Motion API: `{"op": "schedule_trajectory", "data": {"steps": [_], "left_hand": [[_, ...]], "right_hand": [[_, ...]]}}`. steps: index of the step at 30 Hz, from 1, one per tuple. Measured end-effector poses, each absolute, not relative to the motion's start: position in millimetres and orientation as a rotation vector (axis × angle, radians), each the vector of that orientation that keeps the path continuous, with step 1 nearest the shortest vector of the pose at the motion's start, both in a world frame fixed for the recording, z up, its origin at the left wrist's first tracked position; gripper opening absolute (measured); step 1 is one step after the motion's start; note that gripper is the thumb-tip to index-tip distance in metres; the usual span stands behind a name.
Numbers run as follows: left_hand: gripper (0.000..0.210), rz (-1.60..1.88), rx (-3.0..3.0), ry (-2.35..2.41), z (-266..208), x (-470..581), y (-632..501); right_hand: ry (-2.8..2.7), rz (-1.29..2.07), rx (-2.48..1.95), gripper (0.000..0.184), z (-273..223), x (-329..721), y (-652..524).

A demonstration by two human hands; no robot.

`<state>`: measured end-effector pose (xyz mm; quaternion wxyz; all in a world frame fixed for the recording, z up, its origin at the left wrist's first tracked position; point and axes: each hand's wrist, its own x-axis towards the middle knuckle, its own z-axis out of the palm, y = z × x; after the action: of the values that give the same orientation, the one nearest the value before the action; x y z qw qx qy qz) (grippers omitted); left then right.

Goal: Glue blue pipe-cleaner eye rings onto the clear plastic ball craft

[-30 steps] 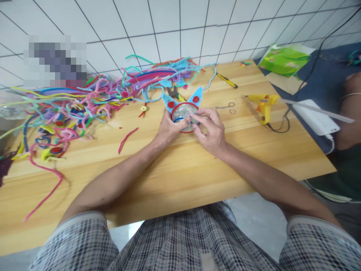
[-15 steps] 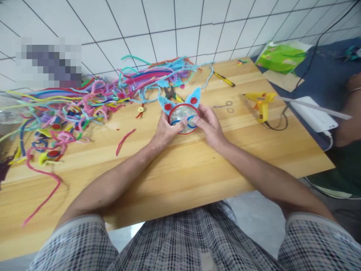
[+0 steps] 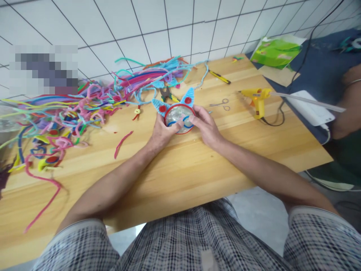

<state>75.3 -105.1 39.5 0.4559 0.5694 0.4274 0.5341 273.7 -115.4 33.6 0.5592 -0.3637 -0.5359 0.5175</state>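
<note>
Between my two hands is a round, clear-faced craft piece (image 3: 178, 112) with a red rim and two blue pipe-cleaner ears (image 3: 187, 98), each bearing a red disc. My left hand (image 3: 164, 130) grips its left side, thumb on the lower face. On the right side my right hand (image 3: 205, 124) grips it the same way, thumb pressed on a blue pipe-cleaner loop (image 3: 186, 121). A second blue curve lies under the left thumb. The fingers behind the piece are hidden. Just beyond the ears lie pliers (image 3: 167, 94) with dark and yellow parts.
A tangle of coloured pipe cleaners (image 3: 93, 98) covers the table's back left. A red strip (image 3: 123, 144) lies left of my hands. To the right are small scissors (image 3: 222, 104), a yellow utility knife (image 3: 220, 76), a glue gun (image 3: 257, 101) and a white power bank (image 3: 308, 107). Another person's arm (image 3: 345, 107) is at far right.
The whole view has shifted slightly, so the table things appear a little further left. Both hands keep the same hold on the eared piece, thumbs still on its lower face.
</note>
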Motion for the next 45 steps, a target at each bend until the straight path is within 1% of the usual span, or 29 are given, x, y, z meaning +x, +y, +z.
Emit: {"op": "schedule_trajectory", "data": {"steps": [5,11,23,29,35,42,45], "left_hand": [[0.097,1.338,1.417,1.047,38.3,76.5,-104.9],[0.102,1.299,1.461,1.033,34.3,71.1,-104.9],[0.096,1.268,1.524,1.055,35.4,69.0,-104.6],[0.094,1.282,1.526,1.032,35.7,71.9,-103.4],[0.102,1.312,1.539,1.025,31.2,73.1,-99.5],[0.113,1.328,1.557,1.043,28.5,73.0,-100.2],[0.114,1.303,1.493,1.051,28.7,69.5,-99.7]], "right_hand": [[-1.273,1.2,-0.885,0.056,32.3,275.7,-113.8],[-1.243,1.2,-0.892,0.052,31.3,273.9,-116.0],[-1.229,1.175,-0.916,0.047,26.0,273.3,-115.3],[-1.255,1.19,-0.917,0.057,30.4,274.6,-113.5],[-1.255,1.199,-0.916,0.07,33.0,277.3,-109.4],[-1.305,1.198,-0.926,0.07,30.8,279.6,-111.0],[-1.286,1.207,-0.933,0.08,32.7,280.3,-117.2]]}}
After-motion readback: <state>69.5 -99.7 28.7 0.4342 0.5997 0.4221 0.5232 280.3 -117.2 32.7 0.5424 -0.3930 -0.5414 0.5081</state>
